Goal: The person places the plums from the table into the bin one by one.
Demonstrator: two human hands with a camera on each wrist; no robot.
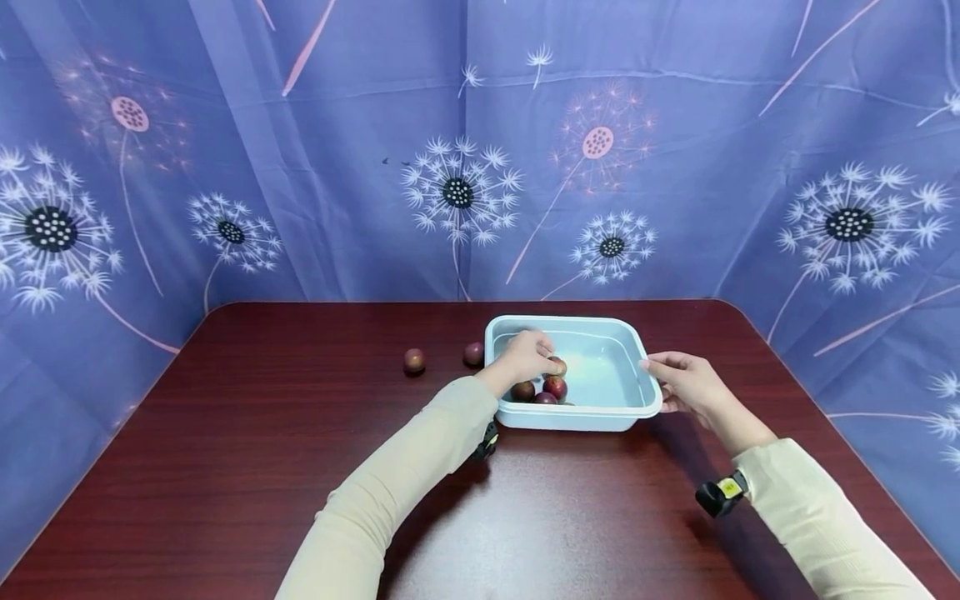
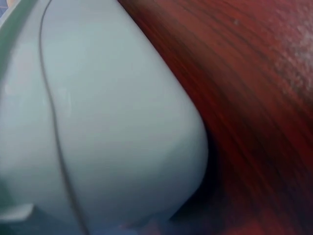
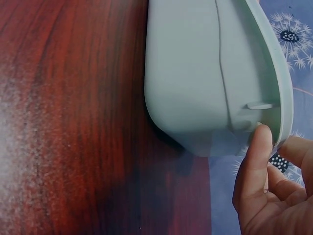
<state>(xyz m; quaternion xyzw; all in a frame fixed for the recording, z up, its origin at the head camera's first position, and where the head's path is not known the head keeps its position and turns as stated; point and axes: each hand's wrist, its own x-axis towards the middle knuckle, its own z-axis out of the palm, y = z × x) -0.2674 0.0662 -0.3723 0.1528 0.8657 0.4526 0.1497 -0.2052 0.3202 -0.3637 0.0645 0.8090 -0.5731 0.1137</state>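
Note:
A pale blue plastic basin stands toward the far side of the table. Inside its left part, my left hand pinches a reddish-brown passion fruit between thumb and fingers. Just below it lie more passion fruits, dark red to purple, partly hidden by the front wall. On the basin's right end, my right hand grips the rim between thumb and fingers. The left wrist view shows only the basin's outer wall and tabletop, with the left hand out of sight.
Two more passion fruits lie on the dark red wooden table: one close to the basin's left end, another farther left. A blue curtain with dandelion prints hangs behind and along both sides.

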